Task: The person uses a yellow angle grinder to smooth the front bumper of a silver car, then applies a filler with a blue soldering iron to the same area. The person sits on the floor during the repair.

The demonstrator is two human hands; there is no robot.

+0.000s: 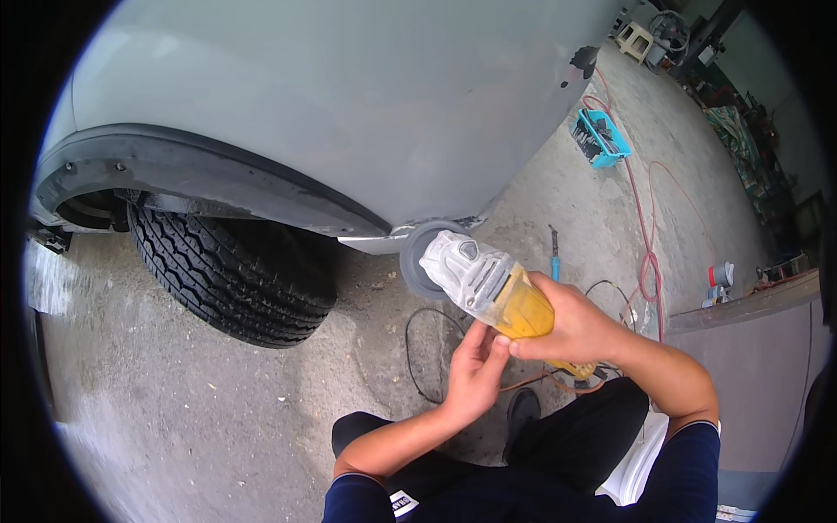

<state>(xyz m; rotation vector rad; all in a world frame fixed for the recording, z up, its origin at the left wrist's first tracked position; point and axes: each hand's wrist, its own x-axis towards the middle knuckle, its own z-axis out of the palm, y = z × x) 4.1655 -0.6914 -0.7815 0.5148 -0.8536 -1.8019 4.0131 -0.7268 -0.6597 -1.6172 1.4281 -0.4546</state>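
Both of my hands are on an angle grinder [525, 307] with a yellow body and a dusty whitish head. My right hand [571, 324] wraps round the body from the right. From the left and below, my left hand [473, 373] grips it, fingertips partly hidden under the body. A round grey disc [412, 268] on the grinder's head sits at the lower corner of a grey vehicle panel [349, 113], next to the end of the black wheel-arch trim [218, 174]. Whether the disc touches the panel, I cannot tell.
A black tyre [231, 275] stands left of the grinder. On the concrete floor lie a blue-handled tool [554, 261], a red hose [648, 261] and a black cord [409, 353]. A turquoise basket [615, 159] holds dark pieces. A grey cabinet [750, 357] is at right.
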